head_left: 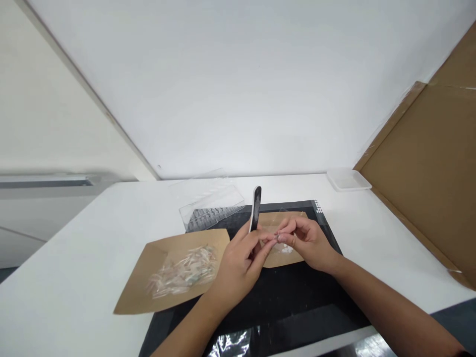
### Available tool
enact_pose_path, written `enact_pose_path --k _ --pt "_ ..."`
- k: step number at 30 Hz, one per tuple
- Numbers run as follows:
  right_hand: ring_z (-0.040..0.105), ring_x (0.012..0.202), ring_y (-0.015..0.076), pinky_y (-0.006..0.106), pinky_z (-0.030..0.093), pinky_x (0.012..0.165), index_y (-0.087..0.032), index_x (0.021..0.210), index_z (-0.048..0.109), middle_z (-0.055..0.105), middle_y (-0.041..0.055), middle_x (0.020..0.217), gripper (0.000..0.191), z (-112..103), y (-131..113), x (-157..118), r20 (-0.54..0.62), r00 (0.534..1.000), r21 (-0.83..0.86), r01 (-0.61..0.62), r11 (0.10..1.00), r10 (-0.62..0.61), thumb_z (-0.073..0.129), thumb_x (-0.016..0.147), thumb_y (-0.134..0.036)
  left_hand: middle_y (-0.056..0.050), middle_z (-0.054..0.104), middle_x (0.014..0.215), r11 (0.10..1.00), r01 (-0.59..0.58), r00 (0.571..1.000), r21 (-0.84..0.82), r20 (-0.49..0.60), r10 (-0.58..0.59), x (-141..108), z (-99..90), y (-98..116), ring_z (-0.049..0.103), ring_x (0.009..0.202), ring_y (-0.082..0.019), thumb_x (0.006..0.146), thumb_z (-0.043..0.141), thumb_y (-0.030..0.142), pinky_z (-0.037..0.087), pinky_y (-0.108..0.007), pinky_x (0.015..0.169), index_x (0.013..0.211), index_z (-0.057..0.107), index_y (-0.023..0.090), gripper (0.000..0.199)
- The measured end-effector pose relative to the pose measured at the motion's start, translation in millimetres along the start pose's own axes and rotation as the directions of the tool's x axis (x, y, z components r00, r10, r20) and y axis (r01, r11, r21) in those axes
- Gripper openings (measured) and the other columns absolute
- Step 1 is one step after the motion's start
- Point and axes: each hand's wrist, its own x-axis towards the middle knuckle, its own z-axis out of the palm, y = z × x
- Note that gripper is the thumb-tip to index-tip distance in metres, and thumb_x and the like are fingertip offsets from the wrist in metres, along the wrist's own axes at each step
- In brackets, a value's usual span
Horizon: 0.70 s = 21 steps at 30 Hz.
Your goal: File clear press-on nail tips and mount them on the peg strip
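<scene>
The left hand (238,267) was closed around a black-and-white nail file (255,209) held upright, while the right hand (305,243) pinched a small clear plastic tip (277,238) just above the black mat (282,302). A kraft paper tray (136,292) holding loose clear tips (184,271) lay over the mat's left edge.

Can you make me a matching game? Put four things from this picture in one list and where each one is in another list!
Things:
1. Nail file
2. Clear plastic pieces
3. White shallow tray
4. Clear plastic case

Places:
A. At the far edge of the black mat
B. Beside the big brown cardboard sheet
C. Held in the left hand
D. On the brown paper

Right pairs: 1-C, 2-D, 3-B, 4-A
</scene>
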Motion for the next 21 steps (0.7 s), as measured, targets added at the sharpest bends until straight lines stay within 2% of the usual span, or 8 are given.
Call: enact_pose_path --k 7,10,13,17,21 --pt "0.064 0.083 0.0153 0.032 0.05 0.077 -0.022 0.087 0.069 0.07 0.0011 0.089 0.015 1.0 -5.5 0.5 0.071 0.997 0.106 -0.015 0.994 0.007 0.078 0.096 -0.032 0.003 0.058 0.075 0.995 0.072 0.997 -0.067 -0.013 -0.073 1.3 -1.7 5.0 0.053 0.063 -0.012 0.101 0.066 0.027 0.044 -0.023 0.06 0.1 0.075 0.024 0.009" --pt "0.064 0.083 0.015 0.031 0.05 0.076 -0.023 0.089 0.067 0.07 0.0006 0.089 0.016 1.0 -4.9 -0.9 0.041 0.999 0.046 -0.003 0.999 0.001 0.079 0.095 -0.033 0.003 0.057 0.074 0.993 0.075 0.997 -0.089 -0.009 -0.076 0.2 -1.3 5.4 0.052 0.064 -0.012 0.101 0.066 0.027 0.044 -0.023 0.061 0.098 0.075 0.023 0.01" --pt "0.064 0.083 0.0141 0.03 0.05 0.075 -0.024 0.094 0.068 0.072 0.0001 0.092 0.016 1.5 -3.3 -3.3 0.01 0.999 -0.076 0.043 0.996 -0.042 0.081 0.093 -0.032 0.002 0.063 0.077 0.987 0.114 0.993 -0.115 -0.018 -0.117 -0.8 -1.0 5.0 0.055 0.067 -0.012 0.102 0.065 0.029 0.044 -0.024 0.063 0.097 0.075 0.023 0.012" --pt "0.07 0.084 0.015 0.029 0.054 0.074 -0.027 0.11 0.071 0.076 0.0004 0.095 0.022 3.3 -4.9 -4.2 0.015 0.982 -0.248 0.185 0.951 -0.188 0.082 0.092 -0.031 -0.001 0.074 0.089 0.956 0.22 0.976 -0.197 0.038 -0.216 -0.4 -1.0 4.8 0.067 0.084 -0.016 0.103 0.063 0.032 0.051 -0.027 0.078 0.097 0.076 0.023 0.017" --pt "0.072 0.086 0.0162 0.031 0.059 0.079 -0.027 0.11 0.076 0.078 0.0014 0.093 0.016 3.9 -9.0 -2.8 0.037 0.903 -0.445 0.399 0.802 -0.429 0.077 0.095 -0.021 -0.001 0.076 0.089 0.932 0.274 0.962 -0.237 0.072 -0.264 0.6 0.2 5.3 0.067 0.081 -0.016 0.103 0.063 0.036 0.051 -0.028 0.075 0.095 0.078 0.024 0.02"
